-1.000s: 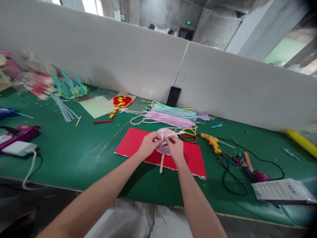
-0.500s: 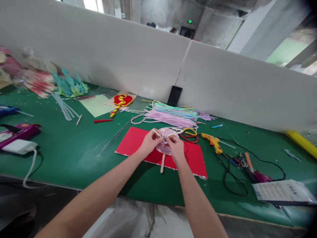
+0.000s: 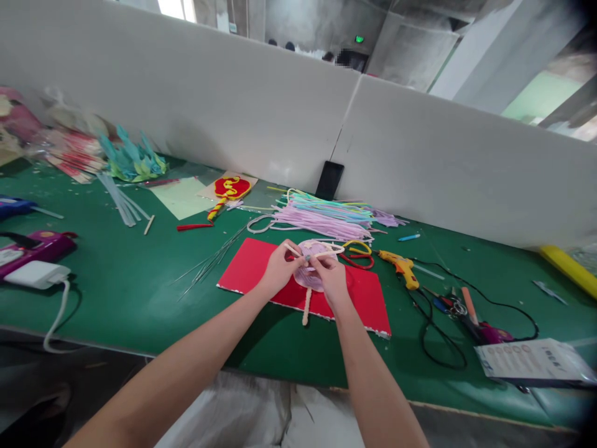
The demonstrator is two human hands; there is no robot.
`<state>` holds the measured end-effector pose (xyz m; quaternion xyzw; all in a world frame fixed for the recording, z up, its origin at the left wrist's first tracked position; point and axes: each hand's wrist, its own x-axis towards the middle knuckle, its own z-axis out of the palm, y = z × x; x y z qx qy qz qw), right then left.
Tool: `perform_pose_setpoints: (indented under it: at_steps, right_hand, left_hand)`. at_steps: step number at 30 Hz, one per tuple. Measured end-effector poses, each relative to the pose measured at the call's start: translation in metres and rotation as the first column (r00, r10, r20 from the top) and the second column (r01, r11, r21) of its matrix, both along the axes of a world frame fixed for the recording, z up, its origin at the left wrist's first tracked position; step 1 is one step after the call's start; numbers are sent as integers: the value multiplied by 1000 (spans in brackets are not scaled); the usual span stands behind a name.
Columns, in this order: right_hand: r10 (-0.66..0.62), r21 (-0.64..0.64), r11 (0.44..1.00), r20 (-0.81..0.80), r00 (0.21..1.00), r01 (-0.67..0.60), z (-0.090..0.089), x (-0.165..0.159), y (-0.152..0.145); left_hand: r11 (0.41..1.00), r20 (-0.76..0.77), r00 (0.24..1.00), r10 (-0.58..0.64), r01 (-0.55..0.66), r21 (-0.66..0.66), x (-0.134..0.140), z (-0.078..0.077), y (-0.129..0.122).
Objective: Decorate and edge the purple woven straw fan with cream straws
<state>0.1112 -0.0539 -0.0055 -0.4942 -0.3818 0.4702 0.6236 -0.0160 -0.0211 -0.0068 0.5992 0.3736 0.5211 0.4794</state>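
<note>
My left hand (image 3: pixel 282 266) and my right hand (image 3: pixel 329 274) meet fingertip to fingertip, both closed in a pinch on a cream pipe cleaner (image 3: pixel 332 250). One length of it loops out past my right fingers; a short end sticks up by my left thumb. Just beneath the hands lies a round lilac fan (image 3: pixel 308 283) made of pipe cleaners, partly hidden by my fingers. Its cream wrapped handle (image 3: pixel 306 308) points toward me. The fan rests on a red board (image 3: pixel 252 264) with ragged white edges.
Behind the board lie bundled pastel pipe cleaners (image 3: pixel 317 221) and a phone (image 3: pixel 329 180) against the partition. A yellow glue gun (image 3: pixel 400 267) with a black cord is at right, near scissors (image 3: pixel 358 255). Thin wires (image 3: pixel 209 264) and a red-and-yellow fan (image 3: pixel 232 188) are on the left.
Both hands stay nearly in place over the fan. The pipe cleaner's short end by my left thumb has shifted slightly left, and the loop at right has moved a little.
</note>
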Motion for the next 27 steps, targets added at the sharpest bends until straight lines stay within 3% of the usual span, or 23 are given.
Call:
perform_pose_setpoints:
  at_steps: [17,24,27]
  right_hand:
    - [64,-12,998,-99,993,-66,-3,-2,1]
    - [11,-10,1000,-64,998,-12,0,2,1]
    - [1,-9,1000,-47,999,-1,-1,3,1]
  left_hand:
    - [988,-62,987,151,-149,34,-1,1,1]
    - [998,-110,993,-52,56,39,0,3,2]
    - [994,-160,984,-80,92,65,-1,4,1]
